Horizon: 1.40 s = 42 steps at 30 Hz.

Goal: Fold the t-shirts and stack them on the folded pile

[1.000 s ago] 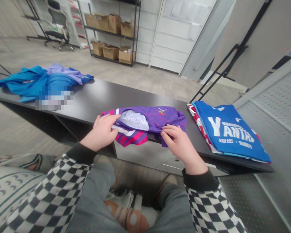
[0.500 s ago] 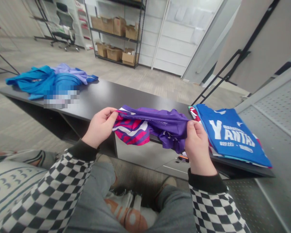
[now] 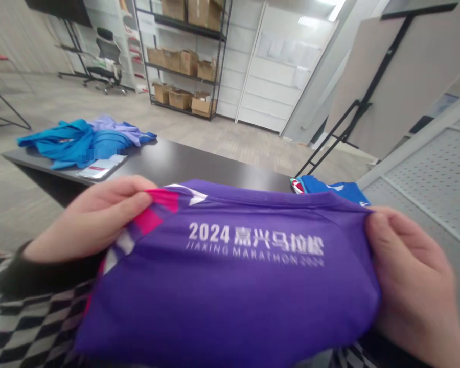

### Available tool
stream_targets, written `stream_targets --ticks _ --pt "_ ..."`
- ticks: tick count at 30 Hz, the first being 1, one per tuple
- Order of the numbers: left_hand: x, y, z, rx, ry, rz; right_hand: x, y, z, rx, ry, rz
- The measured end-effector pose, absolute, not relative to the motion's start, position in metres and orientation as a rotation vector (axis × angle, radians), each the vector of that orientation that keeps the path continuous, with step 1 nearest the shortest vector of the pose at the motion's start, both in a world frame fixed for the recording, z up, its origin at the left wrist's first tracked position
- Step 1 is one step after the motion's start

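A purple T-shirt (image 3: 230,301) is stretched between my hands, close to the camera. White lettering, "2024" with "JIAXING MARATHON" below, runs across it. My left hand (image 3: 99,214) pinches the shirt at a pink and white patch near one shoulder. At the opposite shoulder my right hand (image 3: 414,271) is closed on the purple cloth. The neckline runs along the top between them, and the lower part of the shirt hangs out of view.
On the dark table (image 3: 184,158) behind lie crumpled blue and lilac clothes (image 3: 69,140) and a phone-like flat object (image 3: 103,167) at left. Folded shirts (image 3: 329,188) are stacked at right, partly hidden. Beyond stand a shelf with cardboard boxes (image 3: 187,64) and an easel board (image 3: 398,76).
Both hands have lifted the purple shirt up and closer to the camera and moved farther apart. The cloth, bunched before, is now spread with its lettering showing.
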<state>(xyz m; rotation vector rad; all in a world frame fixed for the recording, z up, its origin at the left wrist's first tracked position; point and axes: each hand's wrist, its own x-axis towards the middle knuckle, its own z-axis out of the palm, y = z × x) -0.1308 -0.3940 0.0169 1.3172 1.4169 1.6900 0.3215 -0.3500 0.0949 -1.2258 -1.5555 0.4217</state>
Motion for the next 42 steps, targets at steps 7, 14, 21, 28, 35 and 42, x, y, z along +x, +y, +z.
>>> stream_targets --ticks 7,14,21,28,35,42 --pt "-0.127 -0.242 0.02 2.183 1.958 1.129 0.31 -0.204 0.044 -1.433 -1.869 -0.008" --pt "-0.121 -0.093 -0.017 2.306 2.076 0.407 0.283 -0.078 -0.01 -1.927 -2.336 -0.164" --pt "-0.142 -0.01 -0.045 2.267 2.037 0.593 0.285 0.012 -0.029 -1.837 -2.377 -0.255" --pt "-0.148 -0.001 -0.036 2.494 1.913 0.595 0.285 0.039 -0.039 -1.706 -2.373 -0.181" --pt "-0.091 0.013 0.021 2.288 2.354 0.004 0.258 0.039 -0.004 -1.918 -2.492 -0.081" --pt "-0.018 -0.013 -0.032 2.207 2.107 0.101 0.213 -0.003 -0.027 -1.783 -2.45 0.06"
